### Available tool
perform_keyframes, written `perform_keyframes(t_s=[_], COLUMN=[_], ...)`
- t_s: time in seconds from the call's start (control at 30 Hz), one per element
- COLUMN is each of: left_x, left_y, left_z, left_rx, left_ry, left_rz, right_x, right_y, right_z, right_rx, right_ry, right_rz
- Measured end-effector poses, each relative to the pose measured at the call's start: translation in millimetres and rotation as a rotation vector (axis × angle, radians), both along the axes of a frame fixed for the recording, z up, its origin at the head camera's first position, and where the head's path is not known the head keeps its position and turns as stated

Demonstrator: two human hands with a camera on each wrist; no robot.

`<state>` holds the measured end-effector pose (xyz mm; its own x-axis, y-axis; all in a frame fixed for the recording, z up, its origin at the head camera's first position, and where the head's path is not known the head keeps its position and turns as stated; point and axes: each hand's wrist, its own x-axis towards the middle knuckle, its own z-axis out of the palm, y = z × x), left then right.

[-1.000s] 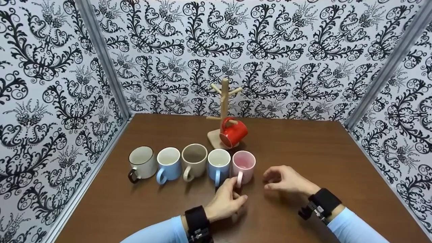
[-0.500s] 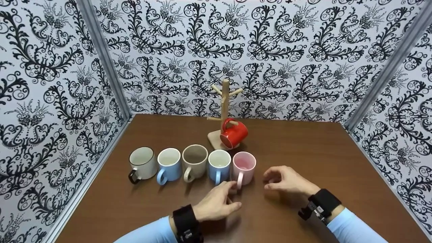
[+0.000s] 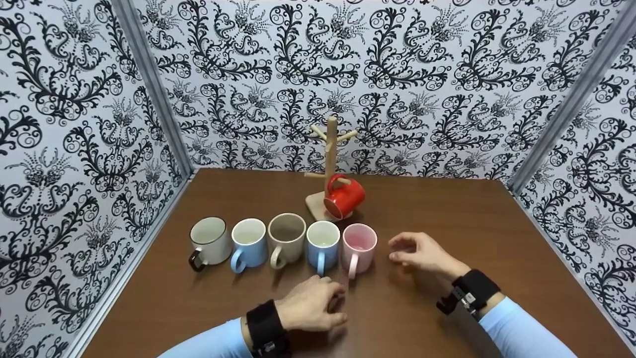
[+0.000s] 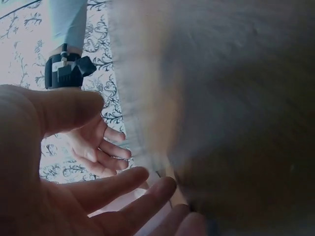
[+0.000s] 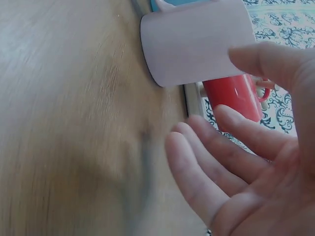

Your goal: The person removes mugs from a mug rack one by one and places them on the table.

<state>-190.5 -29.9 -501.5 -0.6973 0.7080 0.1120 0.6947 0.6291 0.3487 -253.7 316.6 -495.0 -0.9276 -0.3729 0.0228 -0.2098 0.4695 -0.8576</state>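
Observation:
In the head view my left hand (image 3: 310, 303) hovers over the table just in front of the blue mug (image 3: 323, 248) and the pink mug (image 3: 358, 251), holding nothing; its fingers are loosely bent. To the right of the pink mug is my right hand (image 3: 425, 253), fingers relaxed and curved, apart from the mug. The right wrist view shows the pink mug's side (image 5: 197, 42) close to my right hand (image 5: 246, 157), with nothing between thumb and fingers. A red mug (image 3: 344, 198) hangs tilted by its handle on a low peg of the wooden mug tree (image 3: 331, 154).
Left of the blue mug stand a beige mug (image 3: 286, 241), another blue mug (image 3: 249, 243) and a white mug (image 3: 209, 241) with a black handle, all upright in a row. Patterned walls (image 3: 318, 74) enclose the brown table (image 3: 447, 209) at the back and sides.
My left hand has drawn back from the pink mug's handle, toward me and to the left. My right hand has risen slightly away from me. The mugs have stayed put.

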Motion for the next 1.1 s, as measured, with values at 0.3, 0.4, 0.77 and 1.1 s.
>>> perform_keyframes(t_s=[0.3,0.4,0.77,1.1], left_x=[3.6,3.7,9.3,12.3], left_y=[0.4,0.6,4.7,4.3], left_z=[-3.0,-4.4,-1.3,-1.0], left_rx=[-0.101,-0.114,-0.166,-0.186], left_ry=[0.135,0.166,0.200,0.242], left_rz=[0.028,0.026,0.020,0.022], right_x=[-12.7,-17.7,-49.3,-74.0], right_y=[-9.4,-11.6,-25.7,-40.8], right_z=[1.8,1.4,-2.6,5.9], right_rx=[-0.167,-0.250,-0.578,-0.710], right_ry=[-0.067,-0.112,-0.270,-0.392], right_rz=[-0.167,-0.229,-0.361,-0.401])
